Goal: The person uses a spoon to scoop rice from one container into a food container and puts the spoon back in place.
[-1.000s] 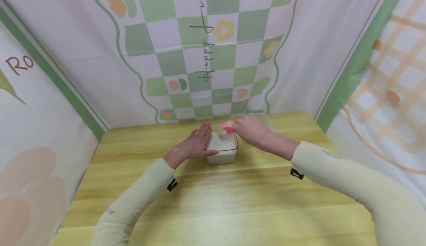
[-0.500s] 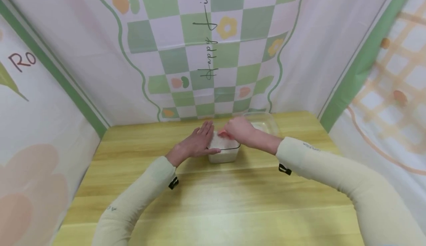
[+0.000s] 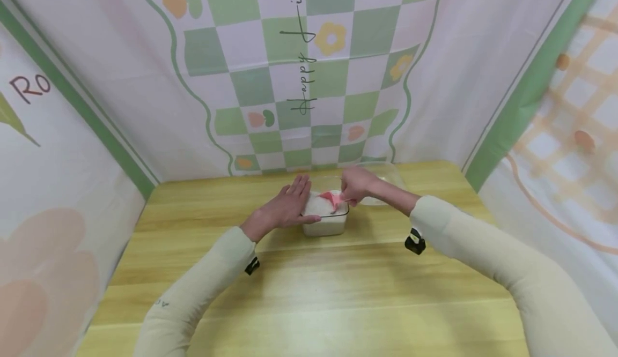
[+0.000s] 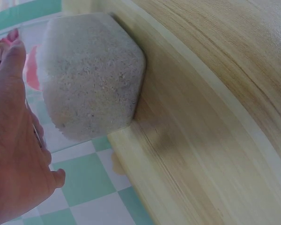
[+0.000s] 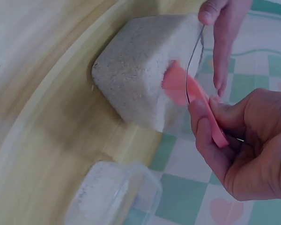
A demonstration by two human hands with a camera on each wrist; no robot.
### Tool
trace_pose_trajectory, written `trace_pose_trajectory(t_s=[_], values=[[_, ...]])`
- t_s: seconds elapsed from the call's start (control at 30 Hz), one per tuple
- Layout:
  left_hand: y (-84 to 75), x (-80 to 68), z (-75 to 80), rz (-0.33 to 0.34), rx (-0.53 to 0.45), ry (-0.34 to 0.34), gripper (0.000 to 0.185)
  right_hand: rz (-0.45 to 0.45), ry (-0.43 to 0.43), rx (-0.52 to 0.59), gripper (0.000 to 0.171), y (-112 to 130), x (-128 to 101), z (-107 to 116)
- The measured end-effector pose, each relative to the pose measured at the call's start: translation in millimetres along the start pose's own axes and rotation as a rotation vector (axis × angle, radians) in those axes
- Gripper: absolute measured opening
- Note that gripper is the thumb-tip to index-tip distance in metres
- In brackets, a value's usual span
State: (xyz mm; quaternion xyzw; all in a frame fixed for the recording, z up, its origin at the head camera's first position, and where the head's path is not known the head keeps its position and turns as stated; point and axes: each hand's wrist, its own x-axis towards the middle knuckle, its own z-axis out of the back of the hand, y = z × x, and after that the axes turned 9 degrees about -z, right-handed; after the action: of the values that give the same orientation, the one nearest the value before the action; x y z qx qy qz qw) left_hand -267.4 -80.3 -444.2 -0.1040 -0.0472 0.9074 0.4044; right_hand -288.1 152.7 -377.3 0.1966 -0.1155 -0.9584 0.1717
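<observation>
A clear container (image 3: 324, 229) full of white rice (image 4: 100, 77) stands at the back middle of the table. My left hand (image 3: 287, 206) rests along its left side, fingers straight and thumb at the front rim. With my right hand (image 3: 355, 185) I hold a pink scoop (image 5: 203, 101) by its handle, pinched between thumb and curled fingers. In the right wrist view, the scoop's bowl (image 5: 177, 83) sits in the rice behind the clear wall, while the handle crosses the rim outward. Part of the bowl is hidden by rice.
A second clear plastic tub (image 5: 152, 187), with white grains in its bottom, stands to the right of the rice container, partly behind my right forearm. The wooden table (image 3: 309, 298) ends at a printed curtain (image 3: 285, 89) behind.
The scoop has gone from above the rice down into it. My right hand went left and down, then slightly back right, baring the scoop. My left hand has stayed on the container.
</observation>
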Motion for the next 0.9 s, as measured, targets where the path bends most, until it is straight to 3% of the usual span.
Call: trace_pose_trajectory(t_s=[0.33, 0.9], values=[[-1.2, 1.0, -0.2, -0.002, 0.031, 0.014, 0.103, -0.108, 0.131, 0.468, 0.017, -27.9, -9.3, 0.2], [-0.8, -1.2, -1.1, -0.016, 0.032, -0.006, 0.104, -0.120, 0.180, 0.774, 0.024, -59.4, -20.5, -20.8]])
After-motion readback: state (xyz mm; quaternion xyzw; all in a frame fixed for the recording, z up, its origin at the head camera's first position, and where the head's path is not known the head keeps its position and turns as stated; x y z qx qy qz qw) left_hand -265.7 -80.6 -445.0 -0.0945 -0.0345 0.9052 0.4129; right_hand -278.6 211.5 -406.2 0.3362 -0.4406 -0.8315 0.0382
